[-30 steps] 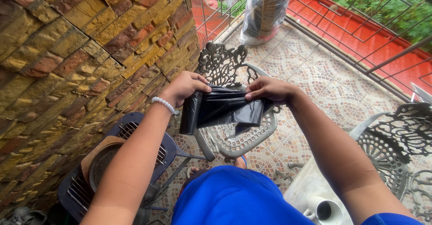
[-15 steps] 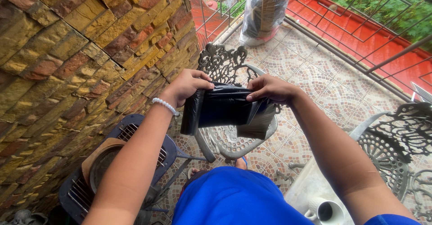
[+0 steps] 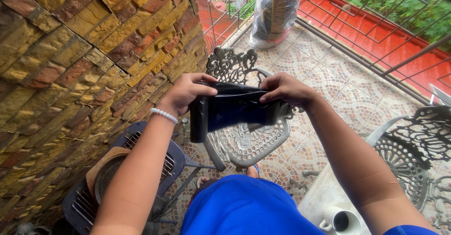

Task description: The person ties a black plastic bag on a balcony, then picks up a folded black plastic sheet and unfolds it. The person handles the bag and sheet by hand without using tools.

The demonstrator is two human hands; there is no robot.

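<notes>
- Above the ornate metal chair [image 3: 249, 141], at the middle of my view, I held a black plastic bag [image 3: 232, 113] stretched flat between both hands.
- My left hand [image 3: 185, 94] pinched the bag's top edge at 9 o'clock of it, thumb over the front and fingers [image 3: 199, 81] clamped behind, so the film could not slip.
- My right hand [image 3: 286, 89] gripped the same edge at 3 o'clock, its fingers closed on the plastic too; as I judged it, the two grips pulled apart to keep the edge taut and find where the layers part.
- One end of the bag hung folded down below my left hand, loose and touching nothing.
- I wore a white bead bracelet [image 3: 164, 116] on my left wrist.
- Under the bag the chair's seat held nothing that I could see, well apart from the plastic.
- At 7 o'clock stood a dark blue wire rack [image 3: 176, 157] with a round pan [image 3: 105, 176] on it, just beside the brick wall [image 3: 70, 61].
- At 5 o'clock a pale table [image 3: 319, 199] carried a white mug [image 3: 340, 221]; a second metal chair [image 3: 413, 150] stood at 4 o'clock.
- Patterned floor tiles [image 3: 347, 89] ran to a metal railing [image 3: 376, 42] at 1 o'clock, with a filled clear sack [image 3: 275, 9] leaning at 12 o'clock.
</notes>
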